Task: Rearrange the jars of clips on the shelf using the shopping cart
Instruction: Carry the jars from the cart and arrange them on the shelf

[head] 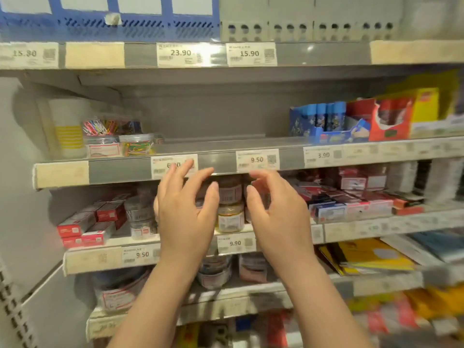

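Both hands, left hand (pixel 184 209) and right hand (pixel 275 212), reach with grips apart under the shelf edge (pixel 218 163) (little headroom). Between them stand stacked jars of clips (pixel 229 207); red boxes (pixel 351 197) crowd right of the jars.

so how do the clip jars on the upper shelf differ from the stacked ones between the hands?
The upper-shelf jars hold bright multicoloured clips; the stacked jars look dark or yellowish inside. The upper-shelf jars sit far left, clear of both hands; the stacked jars sit one shelf lower, between the left hand and right hand, whose fingers are spread and not closed on them. Both are clear, labelled jars.
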Available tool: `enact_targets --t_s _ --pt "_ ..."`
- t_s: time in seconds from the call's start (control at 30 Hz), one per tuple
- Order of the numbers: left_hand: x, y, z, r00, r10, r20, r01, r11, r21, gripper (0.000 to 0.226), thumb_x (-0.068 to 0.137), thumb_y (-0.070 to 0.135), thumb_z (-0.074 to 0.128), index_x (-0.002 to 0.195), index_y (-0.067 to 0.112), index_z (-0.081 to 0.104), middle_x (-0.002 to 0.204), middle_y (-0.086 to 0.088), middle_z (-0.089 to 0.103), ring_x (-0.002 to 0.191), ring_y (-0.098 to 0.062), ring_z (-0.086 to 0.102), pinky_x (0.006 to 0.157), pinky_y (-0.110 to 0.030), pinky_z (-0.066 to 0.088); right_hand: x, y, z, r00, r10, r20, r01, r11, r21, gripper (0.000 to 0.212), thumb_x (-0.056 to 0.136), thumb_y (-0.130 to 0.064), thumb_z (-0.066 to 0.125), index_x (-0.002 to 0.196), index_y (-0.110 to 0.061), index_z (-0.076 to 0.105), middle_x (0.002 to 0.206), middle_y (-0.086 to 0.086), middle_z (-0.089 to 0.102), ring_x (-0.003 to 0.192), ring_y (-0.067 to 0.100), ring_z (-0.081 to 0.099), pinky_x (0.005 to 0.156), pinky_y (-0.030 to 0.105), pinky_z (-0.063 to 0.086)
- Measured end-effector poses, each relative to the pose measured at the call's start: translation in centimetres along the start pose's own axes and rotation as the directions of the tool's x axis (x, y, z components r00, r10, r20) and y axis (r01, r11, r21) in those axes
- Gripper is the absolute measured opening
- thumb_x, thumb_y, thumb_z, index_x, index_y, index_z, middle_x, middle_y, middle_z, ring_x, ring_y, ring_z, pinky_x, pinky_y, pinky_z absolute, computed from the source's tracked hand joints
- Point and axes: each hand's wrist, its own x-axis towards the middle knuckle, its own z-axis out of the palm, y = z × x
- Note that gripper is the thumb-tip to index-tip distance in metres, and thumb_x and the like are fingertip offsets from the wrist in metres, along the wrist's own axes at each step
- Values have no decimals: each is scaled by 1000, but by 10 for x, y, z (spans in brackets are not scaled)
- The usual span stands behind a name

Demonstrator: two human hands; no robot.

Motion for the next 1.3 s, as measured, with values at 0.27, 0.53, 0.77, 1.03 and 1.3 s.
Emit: enact_targets --t_s 0.27,0.53,0.77,1.03,1.3 --pt "-90 40 -13 940 81 332 -10 978 -208 45 85 45 40 118 24 61 139 -1 47 132 -17 35 106 -28 22 -110 -9 -73 948 304 -94 -318 897 -307 27 94 -28 48 120 -21 54 108 -10 55 107 13 50 89 29 39" --pt "-190 123 -17 779 197 595 101 897 -429 38 91 29 54 128 21 51 135 3 48 123 -7 40 99 -6 25 -212 -22 -177 822 520 -231 -566 704 -429 35 92 -36 51 125 -24 49 116 -9 50 111 9 45 93 26 37" --pt "-266 211 0 639 276 718 189 849 -494 35 90 33 54 123 24 51 99 17 60 88 3 56 69 -8 33 -277 -6 -261 708 586 -394 -705 615 -353 30 91 -30 56 120 -23 53 111 -8 54 105 12 51 87 27 40" --pt "-367 322 57 479 304 824 299 825 -479 22 92 32 53 112 23 57 79 22 55 72 6 53 63 -5 36 -365 37 -408 467 696 -545 -884 374 -280 27 92 -27 56 119 -23 54 114 -8 57 101 1 52 85 21 43" --pt "-474 351 139 298 293 908 298 875 -381 29 93 22 52 121 16 54 86 4 59 67 -7 48 56 -19 25 -452 104 -468 196 797 -572 -980 145 -135 25 92 -27 56 115 -21 55 91 -13 55 77 -5 47 64 -1 34"
